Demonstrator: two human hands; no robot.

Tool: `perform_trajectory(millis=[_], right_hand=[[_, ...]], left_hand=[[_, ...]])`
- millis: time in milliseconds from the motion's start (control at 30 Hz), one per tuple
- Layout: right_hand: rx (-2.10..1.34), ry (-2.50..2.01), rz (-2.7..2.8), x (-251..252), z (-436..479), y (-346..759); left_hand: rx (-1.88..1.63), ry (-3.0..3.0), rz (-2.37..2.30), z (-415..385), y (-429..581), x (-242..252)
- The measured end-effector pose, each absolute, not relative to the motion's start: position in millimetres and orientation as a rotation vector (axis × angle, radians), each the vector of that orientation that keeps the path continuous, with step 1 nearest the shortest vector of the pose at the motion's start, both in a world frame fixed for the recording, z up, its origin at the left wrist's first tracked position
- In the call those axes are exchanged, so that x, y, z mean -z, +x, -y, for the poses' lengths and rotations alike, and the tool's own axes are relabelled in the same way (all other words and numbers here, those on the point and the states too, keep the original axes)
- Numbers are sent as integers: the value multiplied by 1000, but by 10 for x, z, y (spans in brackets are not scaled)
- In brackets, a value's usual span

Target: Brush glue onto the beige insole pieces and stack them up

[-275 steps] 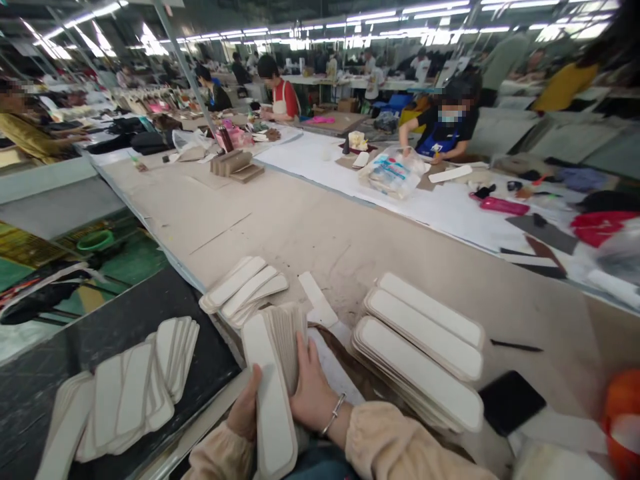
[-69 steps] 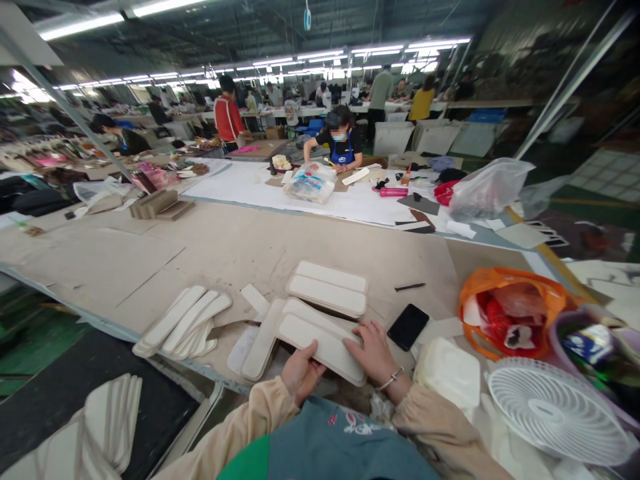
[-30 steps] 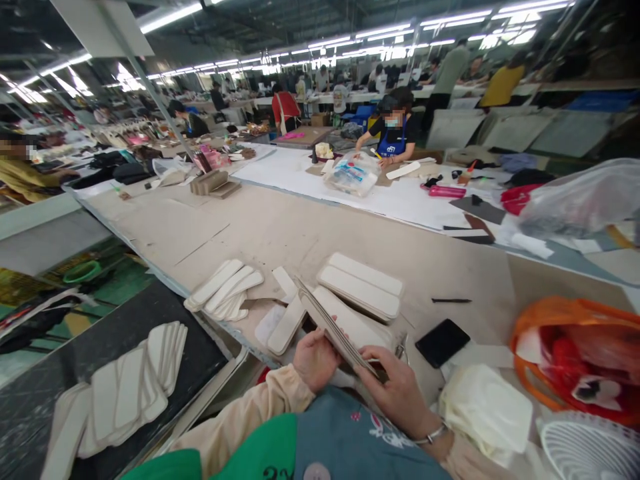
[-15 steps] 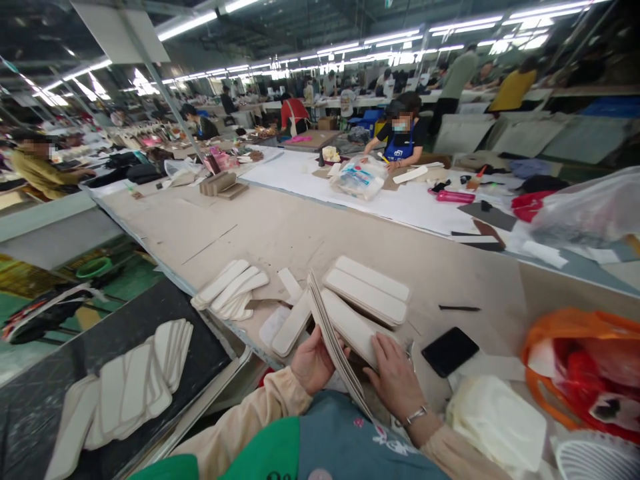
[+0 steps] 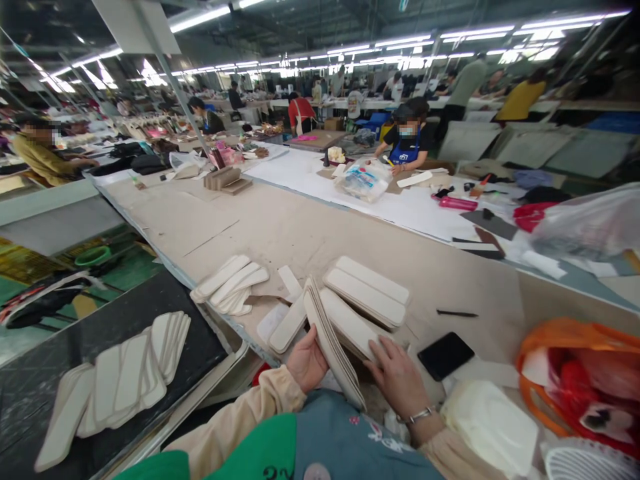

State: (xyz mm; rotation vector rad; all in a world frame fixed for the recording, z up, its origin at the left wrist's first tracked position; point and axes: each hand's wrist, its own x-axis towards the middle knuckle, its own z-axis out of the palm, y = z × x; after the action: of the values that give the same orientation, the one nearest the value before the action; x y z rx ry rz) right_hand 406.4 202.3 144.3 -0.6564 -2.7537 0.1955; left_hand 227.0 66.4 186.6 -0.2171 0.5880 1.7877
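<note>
My left hand [image 5: 307, 360] is wrapped round a stack of long, rounded white strips [image 5: 330, 343], tilted on edge in front of my apron. My right hand [image 5: 397, 373] rests with its fingers on the near end of another white stack [image 5: 347, 319] lying on the table; its thumb is partly hidden. Behind that lie two piles of strips side by side [image 5: 370, 287]. A further strip stack [image 5: 289, 327] is just left of the held one. Fanned strips [image 5: 233, 283] lie at the table's left edge.
More strips [image 5: 125, 377] lie on a black surface [image 5: 200, 333] at left. At right are a phone [image 5: 446, 355], a dark pen-like stick [image 5: 457, 313], a white container [image 5: 493, 427] and an orange basket [image 5: 575, 327]. A person [image 5: 407, 143] works across the table.
The stack in my left hand has turned so that more of its white top face shows. The view has shifted slightly. My right hand stays at the other stack.
</note>
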Motion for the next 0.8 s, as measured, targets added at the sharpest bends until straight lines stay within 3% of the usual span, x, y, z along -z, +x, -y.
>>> perform_trajectory(millis=[533, 800], right_hand=[[-25, -527, 2578, -1798, -2216, 3972], [-143, -46, 2493, -2183, -2078, 3763]], left_hand=[[-1724, -129, -564, -649, 2328, -1843], [-1874, -99, -532, -822, 2358, -2174]])
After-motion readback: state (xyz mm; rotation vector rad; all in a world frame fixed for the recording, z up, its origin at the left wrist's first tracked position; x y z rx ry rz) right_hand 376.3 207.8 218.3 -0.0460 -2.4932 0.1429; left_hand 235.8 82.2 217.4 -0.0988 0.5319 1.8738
